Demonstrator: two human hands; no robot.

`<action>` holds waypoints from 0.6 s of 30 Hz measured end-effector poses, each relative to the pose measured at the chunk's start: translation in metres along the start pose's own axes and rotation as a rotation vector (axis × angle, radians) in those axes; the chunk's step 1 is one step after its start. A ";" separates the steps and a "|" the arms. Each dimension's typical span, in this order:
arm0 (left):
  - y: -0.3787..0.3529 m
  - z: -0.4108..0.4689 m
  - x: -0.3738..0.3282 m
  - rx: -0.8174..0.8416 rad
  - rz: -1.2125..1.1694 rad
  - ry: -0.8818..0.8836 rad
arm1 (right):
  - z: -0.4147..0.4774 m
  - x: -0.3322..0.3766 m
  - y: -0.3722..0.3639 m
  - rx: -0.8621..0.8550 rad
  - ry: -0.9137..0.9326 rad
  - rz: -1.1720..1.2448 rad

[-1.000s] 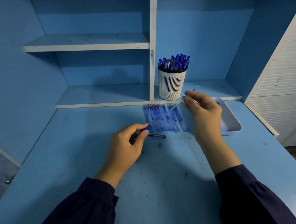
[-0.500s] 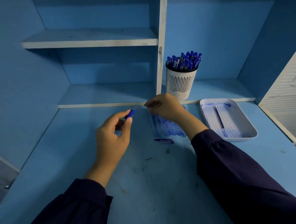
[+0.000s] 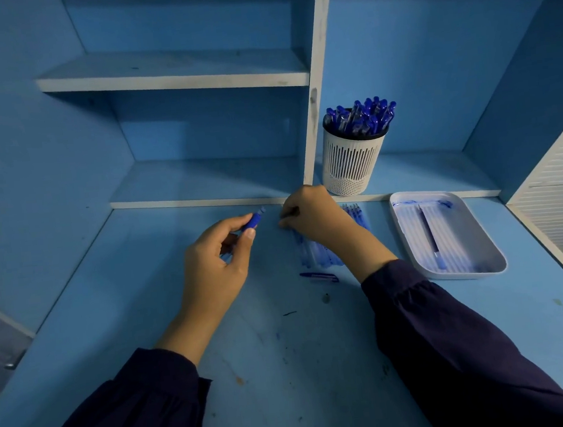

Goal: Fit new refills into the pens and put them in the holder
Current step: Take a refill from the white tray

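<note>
Left hand (image 3: 214, 264) pinches a blue pen piece (image 3: 253, 221) between thumb and fingers (image 3: 228, 224) above the worktop (image 3: 288, 367). The right hand (image 3: 307, 212) curls at the far end of a row of pens (image 3: 315, 261), its hold unclear. The pen-filled holder (image 3: 351, 165) stands on the shelf (image 3: 424, 172) behind.

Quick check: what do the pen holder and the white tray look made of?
Pen holder: likely moulded white plastic, matt; thin even slats above a perforated base band. Tray: probably plastic too, white, smooth with a slight sheen; rounded corners, soft thick rim, blue stains inside.
</note>
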State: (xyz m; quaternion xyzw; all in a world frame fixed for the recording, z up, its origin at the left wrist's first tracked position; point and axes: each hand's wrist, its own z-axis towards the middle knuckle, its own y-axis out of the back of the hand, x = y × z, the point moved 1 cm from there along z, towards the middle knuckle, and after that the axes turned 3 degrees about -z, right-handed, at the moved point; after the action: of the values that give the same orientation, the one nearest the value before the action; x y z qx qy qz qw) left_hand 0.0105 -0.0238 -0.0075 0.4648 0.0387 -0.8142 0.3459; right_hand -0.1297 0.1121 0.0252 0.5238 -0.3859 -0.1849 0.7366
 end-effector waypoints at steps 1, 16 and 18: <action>0.000 0.000 0.000 0.005 0.007 -0.003 | 0.000 0.000 -0.001 0.000 0.011 -0.019; -0.015 -0.005 -0.012 0.137 0.053 -0.175 | -0.072 -0.048 0.068 -0.198 -0.158 0.181; -0.023 -0.003 -0.014 0.156 0.043 -0.188 | -0.091 -0.066 0.080 -0.218 -0.217 0.148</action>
State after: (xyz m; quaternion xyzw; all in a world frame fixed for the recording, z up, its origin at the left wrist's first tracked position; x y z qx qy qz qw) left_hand 0.0036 0.0024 -0.0042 0.4123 -0.0672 -0.8473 0.3281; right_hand -0.1128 0.2449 0.0595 0.3878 -0.4782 -0.2264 0.7547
